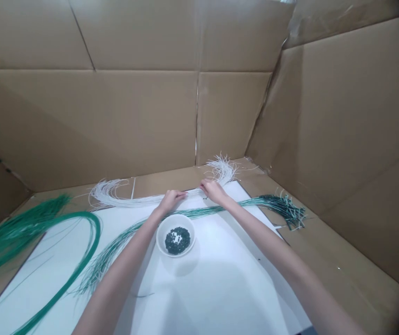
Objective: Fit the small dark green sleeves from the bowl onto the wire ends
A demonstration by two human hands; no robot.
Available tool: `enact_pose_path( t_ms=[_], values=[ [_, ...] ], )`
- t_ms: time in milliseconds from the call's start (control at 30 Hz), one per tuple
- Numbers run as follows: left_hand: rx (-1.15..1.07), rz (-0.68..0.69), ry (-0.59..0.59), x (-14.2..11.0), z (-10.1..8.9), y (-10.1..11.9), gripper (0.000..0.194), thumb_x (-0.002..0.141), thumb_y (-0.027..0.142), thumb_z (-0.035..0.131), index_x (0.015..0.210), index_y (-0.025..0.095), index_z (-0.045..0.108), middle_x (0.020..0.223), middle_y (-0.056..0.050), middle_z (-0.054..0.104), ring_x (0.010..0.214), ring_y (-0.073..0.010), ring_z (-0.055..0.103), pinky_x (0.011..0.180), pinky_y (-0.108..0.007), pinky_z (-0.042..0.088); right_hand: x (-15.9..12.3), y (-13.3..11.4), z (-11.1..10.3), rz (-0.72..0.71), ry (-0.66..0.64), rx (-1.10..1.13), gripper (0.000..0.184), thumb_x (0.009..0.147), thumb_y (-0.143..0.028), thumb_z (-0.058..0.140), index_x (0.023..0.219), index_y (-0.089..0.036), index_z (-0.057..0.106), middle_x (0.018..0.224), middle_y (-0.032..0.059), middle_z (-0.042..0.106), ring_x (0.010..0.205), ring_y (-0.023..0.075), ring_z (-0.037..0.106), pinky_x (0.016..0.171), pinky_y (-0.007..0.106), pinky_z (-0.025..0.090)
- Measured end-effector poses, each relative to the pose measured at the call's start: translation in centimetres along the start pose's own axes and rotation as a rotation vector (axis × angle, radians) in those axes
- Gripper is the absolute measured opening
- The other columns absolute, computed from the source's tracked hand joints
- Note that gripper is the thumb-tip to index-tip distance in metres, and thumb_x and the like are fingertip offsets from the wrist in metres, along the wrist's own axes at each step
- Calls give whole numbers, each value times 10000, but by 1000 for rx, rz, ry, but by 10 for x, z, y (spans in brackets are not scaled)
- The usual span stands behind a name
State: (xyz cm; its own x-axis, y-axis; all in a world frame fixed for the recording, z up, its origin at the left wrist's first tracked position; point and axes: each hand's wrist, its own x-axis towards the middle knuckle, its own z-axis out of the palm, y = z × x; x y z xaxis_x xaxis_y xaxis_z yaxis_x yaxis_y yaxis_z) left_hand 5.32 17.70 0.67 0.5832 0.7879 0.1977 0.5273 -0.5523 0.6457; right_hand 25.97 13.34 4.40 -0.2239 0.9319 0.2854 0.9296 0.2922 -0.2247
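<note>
A long bundle of thin white strings (139,202) stretches along the far edge of the white board, with a frayed white tuft (223,170) at its right end. My left hand (173,200) is closed at the middle of this bundle, its fingertips pressed together and pointing right. A short way to the right, my right hand (213,190) pinches at the same white strings. Exactly how many strings each hand grips is too small to tell. Below my hands, a green string bundle (199,212) crosses the board, passing under both forearms. Close to my left wrist stands a white bowl (158,237) holding small dark green beads (181,239).
Thick green strands (94,237) curve over the board's left side, beside a loose green bundle (21,228). The other green bundle ends at the right in dark, pale-tipped ends (286,209). Cardboard walls (143,121) enclose the white board (220,288). A few loose beads lie near my right hand.
</note>
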Motion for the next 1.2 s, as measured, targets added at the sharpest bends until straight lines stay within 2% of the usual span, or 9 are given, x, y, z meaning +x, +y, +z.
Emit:
enact_pose_path(
  t_ms=[167, 300, 433, 567, 700, 867, 1000, 1067, 1200],
  values=[
    [59, -9, 62, 3, -3, -9, 328, 797, 376, 437, 955, 197, 663, 871, -37, 654, 819, -184, 569, 792, -284, 404, 4, 31, -20, 23, 62, -5, 152, 799, -127, 432, 783, -125, 583, 801, 89, 614, 752, 157, 563, 675, 232, 382],
    [80, -38, 151, 0, -2, -18, 321, 796, 377, 442, 964, 208, 658, 1048, -56, 605, 1017, -215, 497, 916, -332, 339, 3, 60, -59, 80, 198, 8, 157, 792, -136, 435, 791, -132, 591, 822, 78, 620, 780, 157, 559, 713, 252, 399],
    [73, -51, 151, -1, 2, -26, 305, 789, 366, 454, 950, 211, 662, 1131, -51, 576, 1089, -217, 467, 957, -347, 315, -4, 80, -96, 153, 357, 39, 155, 794, -192, 439, 786, -137, 583, 797, 73, 624, 748, 161, 571, 713, 287, 425],
    [58, -55, 128, 1, 4, -29, 305, 788, 360, 453, 947, 206, 662, 1094, -40, 605, 1073, -202, 495, 951, -326, 334, -8, 105, -120, 267, 663, 454, 96, 767, -237, 482, 775, -159, 539, 688, 21, 604, 624, 133, 598, 625, 279, 477],
    [39, -66, 134, 2, 5, -32, 301, 776, 355, 466, 941, 198, 663, 1090, -39, 608, 1086, -199, 490, 960, -322, 328, -4, 139, -144, 405, 1042, 838, 50, 758, -157, 477, 734, -182, 440, 649, 11, 577, 569, 108, 594, 607, 277, 493],
    [-8, -86, 152, 3, 6, -35, 288, 758, 349, 484, 920, 200, 671, 1085, -40, 611, 1083, -204, 493, 964, -330, 324, -13, 175, -187, 571, 1412, 862, 243, 815, -45, 199, 689, -252, 216, 596, -47, 453, 480, 51, 532, 608, 245, 471],
    [-77, -111, 171, 3, 8, -34, 274, 727, 350, 516, 884, 198, 681, 1066, -41, 621, 1080, -211, 496, 972, -337, 317, -30, 188, -212, 566, 1635, 810, 266, 820, -37, 158, 678, -258, 192, 595, -59, 445, 496, 42, 536, 583, 215, 451],
    [-127, -127, 180, 3, 7, -33, 265, 700, 347, 540, 863, 198, 687, 1055, -42, 626, 1078, -216, 497, 978, -336, 310, -35, 186, -216, 494, 1646, 772, 237, 830, -60, 215, 694, -254, 225, 574, -59, 476, 464, 57, 530, 524, 216, 438],
    [-259, -164, 207, 2, 1, -30, 298, 602, 296, 612, 870, 187, 684, 1028, -52, 639, 1048, -233, 520, 955, -338, 336, -32, 157, -214, 315, 1474, 699, 148, 831, -116, 320, 747, -235, 295, 547, -52, 514, 408, 76, 506, 443, 214, 407]
  ],
)
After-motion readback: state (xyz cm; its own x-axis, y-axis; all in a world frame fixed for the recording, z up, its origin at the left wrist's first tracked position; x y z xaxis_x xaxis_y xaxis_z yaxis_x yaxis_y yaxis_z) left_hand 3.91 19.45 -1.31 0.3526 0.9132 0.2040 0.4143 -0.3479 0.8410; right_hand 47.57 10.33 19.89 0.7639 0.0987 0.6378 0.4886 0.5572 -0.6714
